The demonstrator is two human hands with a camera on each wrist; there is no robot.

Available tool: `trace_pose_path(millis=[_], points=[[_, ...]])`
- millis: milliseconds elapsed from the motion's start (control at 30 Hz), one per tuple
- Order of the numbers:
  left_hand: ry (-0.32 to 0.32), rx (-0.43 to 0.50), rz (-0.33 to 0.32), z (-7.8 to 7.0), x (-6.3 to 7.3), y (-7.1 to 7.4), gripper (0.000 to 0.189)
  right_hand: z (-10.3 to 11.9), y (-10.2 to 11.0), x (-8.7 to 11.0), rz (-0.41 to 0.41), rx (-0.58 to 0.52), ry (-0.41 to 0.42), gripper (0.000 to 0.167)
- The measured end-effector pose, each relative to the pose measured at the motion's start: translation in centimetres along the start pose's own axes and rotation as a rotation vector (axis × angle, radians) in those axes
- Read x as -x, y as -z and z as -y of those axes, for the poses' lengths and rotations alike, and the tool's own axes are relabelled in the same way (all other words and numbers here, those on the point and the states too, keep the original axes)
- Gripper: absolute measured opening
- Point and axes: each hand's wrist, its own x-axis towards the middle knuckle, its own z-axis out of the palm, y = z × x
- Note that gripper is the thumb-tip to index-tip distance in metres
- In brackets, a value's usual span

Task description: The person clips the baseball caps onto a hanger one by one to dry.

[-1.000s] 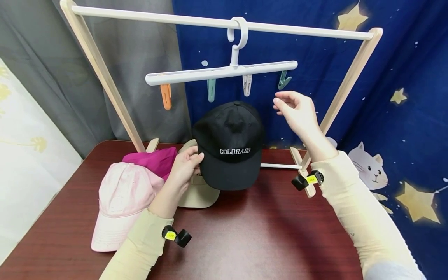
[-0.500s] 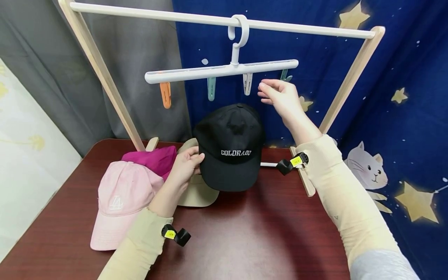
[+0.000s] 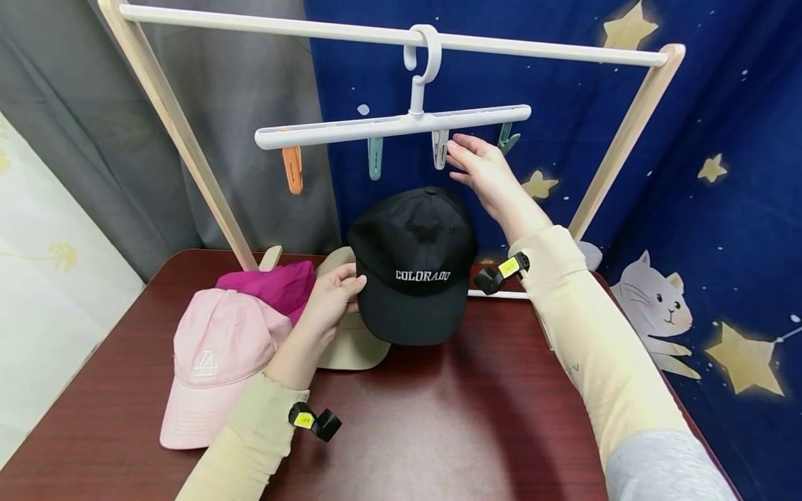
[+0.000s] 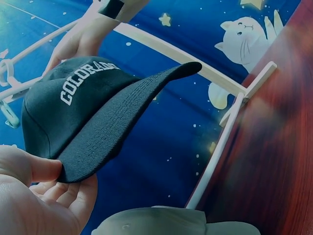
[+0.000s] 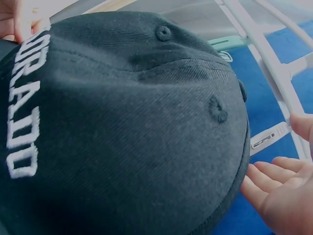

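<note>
A black baseball cap (image 3: 413,264) with white COLORADO lettering is held up above the table, crown upward. My left hand (image 3: 332,296) pinches the side of its brim, thumb on the front face and fingers behind, as the left wrist view shows on the brim (image 4: 112,132). My right hand (image 3: 485,170) is raised beside the white clothespin (image 3: 440,149) on the hanger, fingertips right at its edge. In the right wrist view, thumb and fingers (image 5: 276,178) are spread apart near that clothespin. The white hanger (image 3: 351,131) also carries orange (image 3: 292,170), light green (image 3: 374,158) and dark green (image 3: 506,138) clothespins.
The hanger hooks over the top bar (image 3: 282,26) of a wooden rack on the dark red table (image 3: 401,417). A pink cap (image 3: 219,348), a magenta cap (image 3: 276,285) and a beige cap (image 3: 354,348) lie at left. Curtains (image 3: 583,139) hang behind.
My right hand has moved left and slightly up, from near the dark green clothespin to the white one. The left hand and black cap have stayed nearly still.
</note>
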Motion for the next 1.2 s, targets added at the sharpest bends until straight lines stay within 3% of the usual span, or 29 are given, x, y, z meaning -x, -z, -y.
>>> trace_pose_path(millis=[300, 733, 1200], points=[[0.023, -0.005, -0.009, 0.1, 0.1, 0.0, 0.023, 0.2, -0.5, -0.5, -0.062, -0.066, -0.033, 0.049], [0.014, 0.012, -0.005, 0.4, 0.3, 0.3, 0.022, 0.2, -0.8, -0.5, -0.103, 0.051, -0.023, 0.044], [0.013, 0.051, -0.023, 0.7, 0.4, 0.8, 0.017, 0.0, -1.2, -0.1, -0.125, 0.056, -0.022, 0.034]])
